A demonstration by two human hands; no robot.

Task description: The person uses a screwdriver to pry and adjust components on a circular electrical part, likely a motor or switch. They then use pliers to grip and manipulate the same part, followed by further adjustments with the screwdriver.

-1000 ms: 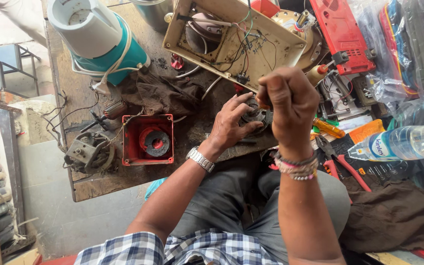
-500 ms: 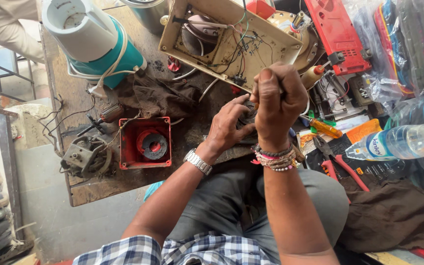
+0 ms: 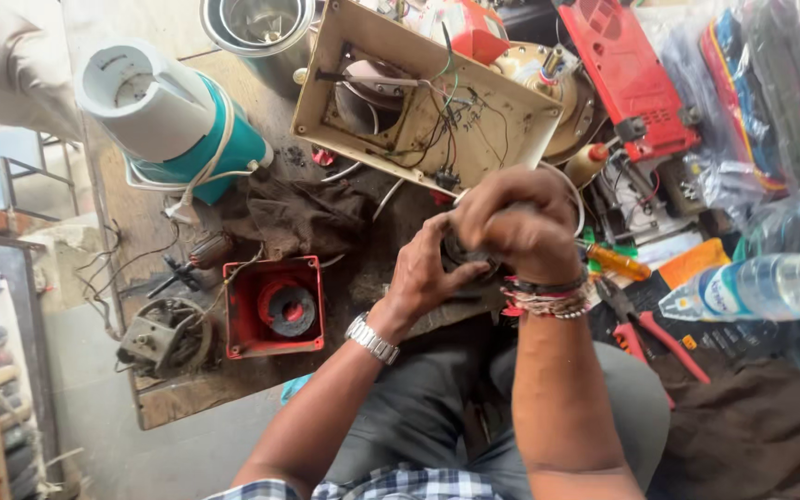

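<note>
Motor part [image 3: 460,264], dark and round, sits at the worktop's [image 3: 155,231] near edge, cupped by my left hand [image 3: 428,273]; my right hand [image 3: 511,222] fists over it, fingers closed, seemingly twisting something. Steady pressure seems needed next.

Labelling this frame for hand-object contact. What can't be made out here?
Head view:
- Dark part in the grip of both hands: mostly hidden by the right hand and left hand; kind unclear.
- Right fist's contents: covered by its own fingers.
- Plastic bottle: cut off by the right edge.
- Steel jar: cropped by the top edge.
</note>
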